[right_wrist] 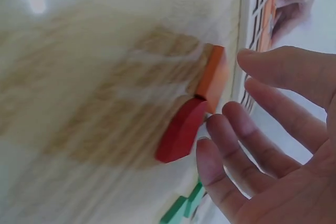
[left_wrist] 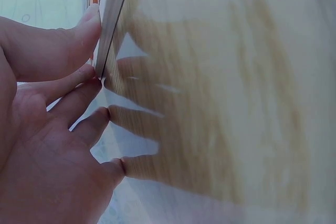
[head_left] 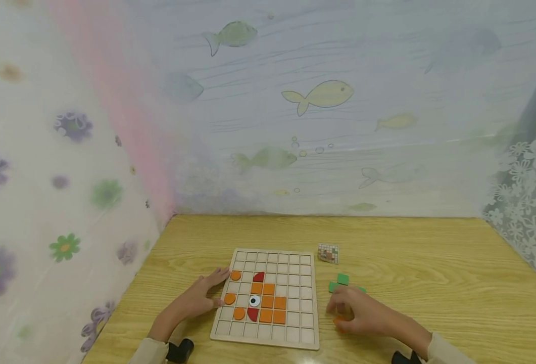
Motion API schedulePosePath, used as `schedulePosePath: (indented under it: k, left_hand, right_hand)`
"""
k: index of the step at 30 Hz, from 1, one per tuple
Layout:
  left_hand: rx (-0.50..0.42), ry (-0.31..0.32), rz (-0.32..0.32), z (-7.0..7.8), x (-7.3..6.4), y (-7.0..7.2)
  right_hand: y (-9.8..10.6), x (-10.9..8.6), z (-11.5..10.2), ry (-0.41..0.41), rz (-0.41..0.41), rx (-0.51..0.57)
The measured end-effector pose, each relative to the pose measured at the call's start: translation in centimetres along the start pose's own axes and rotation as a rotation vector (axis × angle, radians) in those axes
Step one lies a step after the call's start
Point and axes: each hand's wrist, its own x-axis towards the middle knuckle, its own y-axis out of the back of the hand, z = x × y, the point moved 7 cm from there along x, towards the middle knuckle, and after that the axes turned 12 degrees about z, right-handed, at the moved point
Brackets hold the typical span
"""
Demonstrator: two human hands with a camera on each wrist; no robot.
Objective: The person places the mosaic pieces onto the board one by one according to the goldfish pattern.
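Observation:
On the table lies a square-grid wooden board (head_left: 301, 331) holding orange square tiles (head_left: 268, 302), orange discs (head_left: 236, 275), red quarter-round pieces (head_left: 259, 277) and a white eye disc (head_left: 254, 301). My left hand (head_left: 197, 298) touches the board's left edge with thumb and fingers spread; in the left wrist view its fingertips meet the tabletop beside the rim. Just right of the board, my right hand (head_left: 363, 311) hovers low over loose pieces. Its fingers are parted beside an orange block (right_wrist: 212, 80) and a red curved block (right_wrist: 182, 132), both resting on the table.
Green square tiles (head_left: 342, 278) lie behind my right hand. A small pattern card (head_left: 329, 253) sits by the board's far right corner. Curtains printed with fish (head_left: 318, 96) and flowers (head_left: 65, 247) close off the table's back and left.

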Motion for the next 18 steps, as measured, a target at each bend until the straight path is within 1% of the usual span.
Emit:
schedulePosePath:
  k: [4,11,18]
  left_hand:
    - [-0.004,0.005,-0.003,0.0,0.0,0.0]
    - [0.006,0.005,-0.002,0.2,0.0,0.0]
    - [0.014,0.003,-0.001,0.1,0.0,0.0]
  right_hand:
    - [0.0,-0.6,-0.1,0.040,0.013,0.031]
    - [0.0,-1.1,0.0,0.077,0.022,0.030]
    - [0.0,-1.5,0.2,0.053,0.010,0.028]
